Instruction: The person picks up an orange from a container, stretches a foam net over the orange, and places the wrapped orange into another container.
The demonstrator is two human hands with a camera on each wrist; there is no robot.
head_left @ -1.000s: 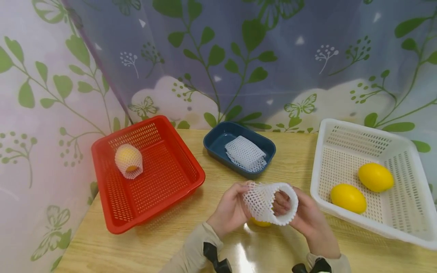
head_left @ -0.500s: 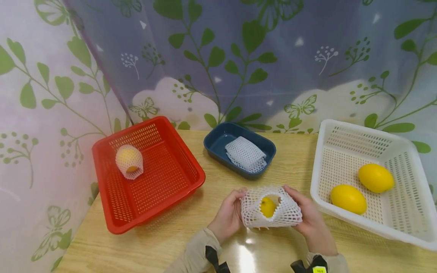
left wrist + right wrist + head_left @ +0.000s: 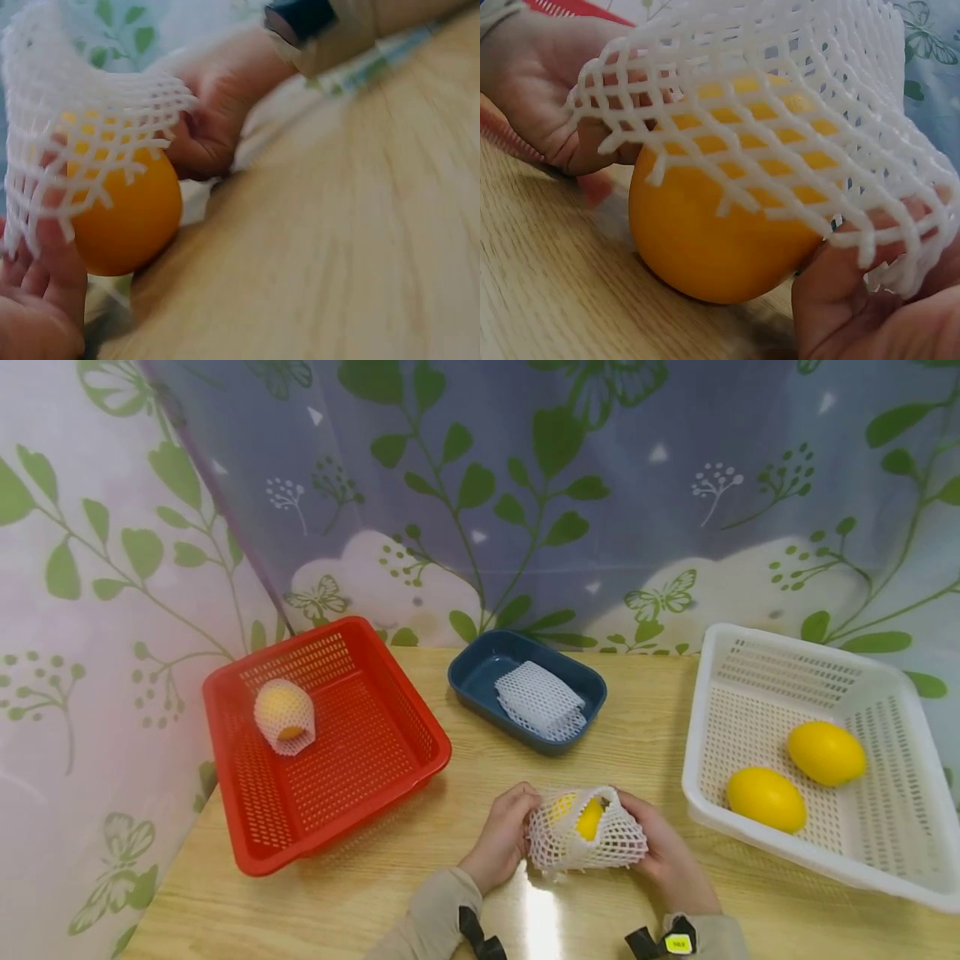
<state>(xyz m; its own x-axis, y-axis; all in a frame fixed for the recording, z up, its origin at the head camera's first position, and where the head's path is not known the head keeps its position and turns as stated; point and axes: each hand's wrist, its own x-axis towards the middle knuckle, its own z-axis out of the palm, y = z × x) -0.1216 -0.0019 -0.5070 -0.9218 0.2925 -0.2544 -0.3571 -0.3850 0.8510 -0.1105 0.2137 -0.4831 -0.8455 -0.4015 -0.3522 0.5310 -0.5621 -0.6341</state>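
Both hands hold a white foam fruit net [image 3: 618, 842] by its sides, in the front middle of the table in the head view. My left hand [image 3: 498, 839] pinches its left edge; my right hand [image 3: 667, 852] grips the right edge. A yellow oval fruit [image 3: 590, 820] shows through the round opening in the top. In the right wrist view, the mesh [image 3: 780, 161] drapes over the upper part of the fruit [image 3: 720, 240], whose lower part stands bare on the table. The left wrist view shows the fruit [image 3: 127, 225] between both hands, fingers partly hidden by mesh.
At left, a red basket [image 3: 330, 839] holds one netted fruit [image 3: 285, 710]. A blue tray [image 3: 472, 668] at the back contains folded foam nets [image 3: 540, 697]. At right, a white basket [image 3: 697, 760] holds two yellow fruits [image 3: 765, 799]. A patterned curtain [image 3: 480, 485] hangs behind the table.
The net has turned from a sideways tube to opening upward, and both hands have lowered it over the fruit. The hands stretched it wide, then came slightly closer together.
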